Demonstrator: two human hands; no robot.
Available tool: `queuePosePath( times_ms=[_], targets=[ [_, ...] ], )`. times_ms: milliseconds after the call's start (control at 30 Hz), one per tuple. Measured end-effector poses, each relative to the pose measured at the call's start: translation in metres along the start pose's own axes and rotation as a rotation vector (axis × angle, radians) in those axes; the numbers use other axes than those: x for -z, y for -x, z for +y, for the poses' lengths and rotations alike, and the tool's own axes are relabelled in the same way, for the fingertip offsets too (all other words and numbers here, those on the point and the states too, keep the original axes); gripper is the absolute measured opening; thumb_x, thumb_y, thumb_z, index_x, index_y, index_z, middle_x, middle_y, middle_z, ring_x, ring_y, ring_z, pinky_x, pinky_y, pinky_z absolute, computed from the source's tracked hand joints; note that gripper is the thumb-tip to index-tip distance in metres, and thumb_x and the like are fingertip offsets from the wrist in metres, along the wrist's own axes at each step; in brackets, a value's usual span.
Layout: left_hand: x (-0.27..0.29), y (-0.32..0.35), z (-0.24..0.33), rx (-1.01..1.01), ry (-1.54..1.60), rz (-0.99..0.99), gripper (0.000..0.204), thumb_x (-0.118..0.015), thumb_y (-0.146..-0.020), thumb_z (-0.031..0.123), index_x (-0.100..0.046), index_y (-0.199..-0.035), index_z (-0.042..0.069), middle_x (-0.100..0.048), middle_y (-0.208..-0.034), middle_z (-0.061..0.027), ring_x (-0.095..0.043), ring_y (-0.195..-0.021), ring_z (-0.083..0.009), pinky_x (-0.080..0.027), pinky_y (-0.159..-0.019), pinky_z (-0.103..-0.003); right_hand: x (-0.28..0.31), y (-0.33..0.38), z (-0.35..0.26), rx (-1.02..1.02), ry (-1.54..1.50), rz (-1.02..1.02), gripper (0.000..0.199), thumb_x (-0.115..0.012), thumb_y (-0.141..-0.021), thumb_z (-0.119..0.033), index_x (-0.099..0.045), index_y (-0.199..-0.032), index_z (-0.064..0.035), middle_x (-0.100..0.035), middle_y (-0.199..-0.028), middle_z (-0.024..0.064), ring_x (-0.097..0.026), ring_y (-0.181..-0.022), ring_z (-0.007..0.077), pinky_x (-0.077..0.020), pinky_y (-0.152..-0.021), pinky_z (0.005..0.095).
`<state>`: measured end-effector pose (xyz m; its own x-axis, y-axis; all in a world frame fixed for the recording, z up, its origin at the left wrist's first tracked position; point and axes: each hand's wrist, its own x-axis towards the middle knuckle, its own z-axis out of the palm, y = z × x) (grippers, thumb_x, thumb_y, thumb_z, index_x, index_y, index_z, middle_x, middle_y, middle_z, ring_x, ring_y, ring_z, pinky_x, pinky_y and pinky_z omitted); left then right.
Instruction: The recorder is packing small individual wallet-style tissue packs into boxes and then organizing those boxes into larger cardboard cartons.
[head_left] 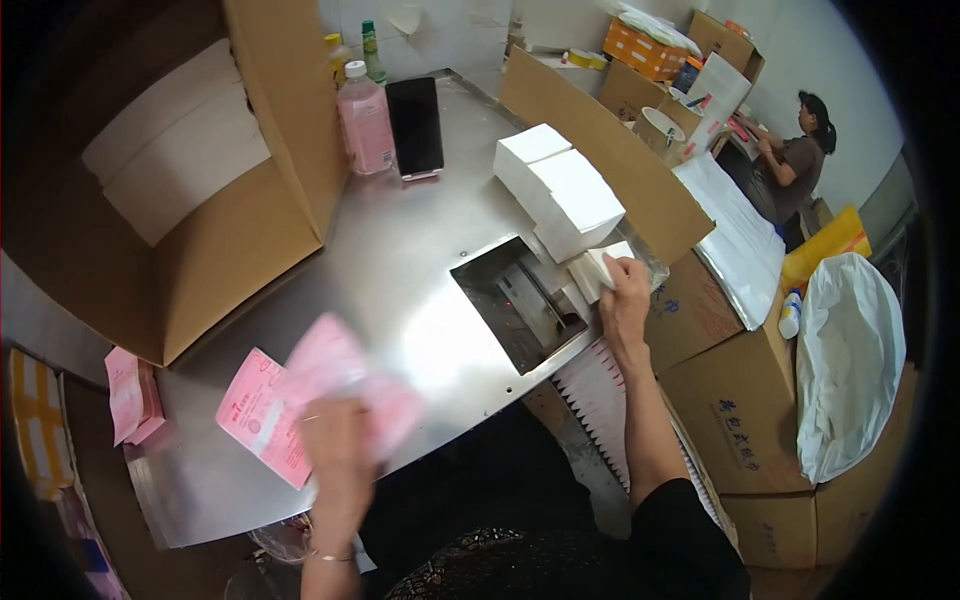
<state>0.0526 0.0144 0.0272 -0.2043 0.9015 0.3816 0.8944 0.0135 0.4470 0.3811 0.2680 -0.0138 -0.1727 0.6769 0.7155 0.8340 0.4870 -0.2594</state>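
Note:
My left hand (pixel 340 440) is over the near left of the metal table (pixel 440 330), closed on a pink printed wrapper (pixel 395 410) that is smeared by motion. Beside it, partly under the hand, lies another pink printed wrapper (pixel 258 415). On the right, past the rectangular opening (pixel 515 300) in the tabletop, my right hand (pixel 628 300) is closed on a small bundle of folded white tissues (pixel 592 270). Just beyond that bundle stand stacked white tissue blocks (pixel 575 195). Some of my right fingers are hidden behind the hand.
A large open carton (pixel 290 130) takes up the left. A pink bottle (pixel 366 120) and a black phone (pixel 415 125) stand at the back. A pink stack (pixel 135 395) sits at the left edge. Brown cartons (pixel 740 410) are piled on the right; another person (pixel 795 155) works beyond.

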Motion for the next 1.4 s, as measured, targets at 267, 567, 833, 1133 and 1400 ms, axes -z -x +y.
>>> queuePosePath(
  times_ms=[267,567,833,1133,1400],
  targets=[
    [-0.045,-0.017,0.012,-0.217,0.127,-0.158,0.068,-0.079,-0.066,0.025,-0.056,-0.124,-0.003,-0.045,-0.139,-0.0289,-0.044,-0.125,-0.0454,-0.039,-0.104,-0.050,0.031,0.066,-0.171,0.781,-0.341,-0.465,0.036,-0.064,-0.080,-0.014,-0.064,-0.113,-0.0004,-0.062,-0.110,0.0157,-0.061,-0.112,0.0375,-0.0391,-0.104,0.0630],
    [-0.124,-0.024,-0.026,0.074,-0.072,-0.085,0.074,-0.077,-0.071,0.045,-0.056,-0.132,0.008,-0.037,-0.150,-0.0268,-0.028,-0.143,-0.0487,-0.019,-0.115,-0.058,-0.033,0.053,-0.215,0.554,-0.519,-0.606,0.023,-0.061,-0.075,-0.012,-0.064,-0.096,-0.0020,-0.060,-0.094,0.0124,-0.061,-0.099,0.0267,-0.0398,-0.100,0.0614],
    [-0.047,-0.030,0.056,-0.199,-0.556,-0.021,0.034,-0.060,-0.097,0.033,-0.067,-0.126,0.018,-0.064,-0.110,-0.0180,-0.060,-0.099,-0.0360,-0.052,-0.080,-0.048,-0.004,0.001,-0.060,0.056,0.438,0.006,0.020,-0.060,-0.079,-0.017,-0.066,-0.088,-0.0013,-0.056,-0.086,0.0109,-0.054,-0.091,0.0289,-0.0416,-0.089,0.0493],
    [-0.040,-0.042,0.039,-0.202,-0.360,-0.194,0.062,-0.076,-0.078,0.048,-0.059,-0.115,0.002,-0.055,-0.113,-0.0168,-0.051,-0.105,-0.0355,-0.040,-0.086,-0.049,-0.017,0.006,-0.001,0.043,0.183,-0.064,0.014,-0.062,-0.079,-0.015,-0.061,-0.068,-0.0070,-0.059,-0.079,0.0138,-0.057,-0.077,0.0319,-0.0452,-0.068,0.0454],
    [-0.058,-0.028,0.029,-0.187,-0.154,-0.074,0.045,-0.073,-0.083,0.032,-0.061,-0.114,0.002,-0.056,-0.104,-0.0181,-0.056,-0.089,-0.0342,-0.047,-0.073,-0.044,-0.004,0.005,-0.006,0.011,0.018,-0.020,0.030,-0.062,-0.078,-0.002,-0.066,-0.108,-0.0033,-0.059,-0.103,0.0129,-0.056,-0.100,0.0302,-0.0432,-0.083,0.0426]
  ],
)
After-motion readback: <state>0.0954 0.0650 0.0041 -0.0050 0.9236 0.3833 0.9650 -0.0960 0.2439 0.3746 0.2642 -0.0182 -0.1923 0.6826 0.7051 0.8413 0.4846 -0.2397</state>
